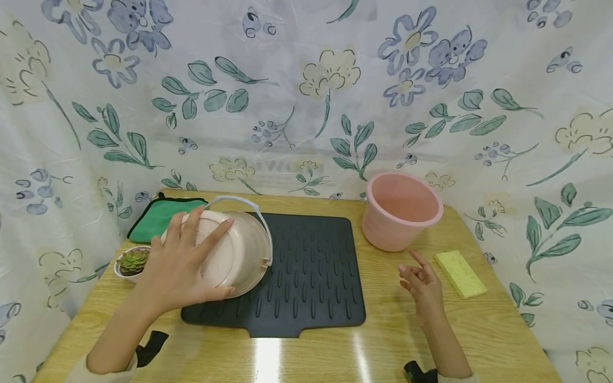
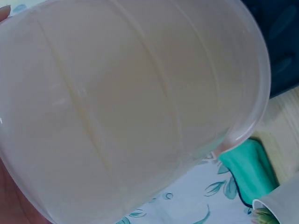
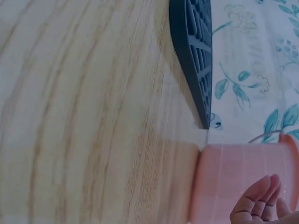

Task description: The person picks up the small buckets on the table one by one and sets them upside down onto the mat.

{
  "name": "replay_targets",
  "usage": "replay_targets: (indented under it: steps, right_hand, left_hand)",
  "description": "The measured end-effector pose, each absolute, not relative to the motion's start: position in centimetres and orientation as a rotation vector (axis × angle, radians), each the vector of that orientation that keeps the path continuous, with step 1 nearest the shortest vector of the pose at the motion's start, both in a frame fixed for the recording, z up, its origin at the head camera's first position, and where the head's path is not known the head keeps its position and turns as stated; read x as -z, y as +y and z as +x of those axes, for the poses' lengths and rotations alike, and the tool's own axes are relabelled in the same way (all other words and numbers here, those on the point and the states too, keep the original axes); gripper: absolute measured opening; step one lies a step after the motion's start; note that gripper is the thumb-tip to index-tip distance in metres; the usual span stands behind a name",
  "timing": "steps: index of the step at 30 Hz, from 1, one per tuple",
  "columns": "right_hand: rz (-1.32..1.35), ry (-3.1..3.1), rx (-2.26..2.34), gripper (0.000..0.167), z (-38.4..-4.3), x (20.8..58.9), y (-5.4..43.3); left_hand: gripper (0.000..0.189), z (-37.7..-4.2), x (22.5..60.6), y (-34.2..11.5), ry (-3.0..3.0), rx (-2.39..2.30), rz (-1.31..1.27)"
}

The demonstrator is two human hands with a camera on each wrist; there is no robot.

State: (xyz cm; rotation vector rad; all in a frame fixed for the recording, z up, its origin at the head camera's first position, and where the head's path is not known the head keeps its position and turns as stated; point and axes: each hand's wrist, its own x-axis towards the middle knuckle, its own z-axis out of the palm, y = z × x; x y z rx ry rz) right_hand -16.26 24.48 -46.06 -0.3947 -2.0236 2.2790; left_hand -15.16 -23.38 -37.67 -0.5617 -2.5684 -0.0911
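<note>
My left hand (image 1: 179, 266) grips a cream-coloured plastic bucket (image 1: 251, 252) round its base, thumb at the near side and fingers spread over the far side. The bucket is tilted, its base toward me and its mouth facing away over the left part of a black ridged mat (image 1: 313, 266). Its pale handle (image 1: 265, 226) arcs out past the rim. In the left wrist view the bucket's ribbed wall (image 2: 126, 102) fills most of the picture. To the right, my right hand (image 1: 423, 287) hovers with loosely bent fingers, holding nothing, in front of a pink bucket (image 1: 390, 231).
A yellow sponge (image 1: 461, 274) lies right of my right hand. At the left stand a small potted succulent (image 1: 134, 260) and, behind it, a green cloth (image 1: 160, 218) with dark edging. A flowered curtain (image 1: 287, 106) hangs behind the wooden table (image 1: 330, 351).
</note>
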Motion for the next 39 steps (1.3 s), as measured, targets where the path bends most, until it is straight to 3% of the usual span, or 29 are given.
replay_targets:
  steps: [13,39]
  right_hand:
    - [-0.356,-1.936,-2.339,0.045,-16.1,46.8,24.4]
    - [-0.365,-1.952,-2.328,0.046,-15.9,47.2,24.4]
  left_hand:
    - [0.119,-17.8,37.7,-23.9,-2.648,0.153,-0.594]
    - [0.114,-21.0,37.9,-23.4,-2.908,0.306,-0.511]
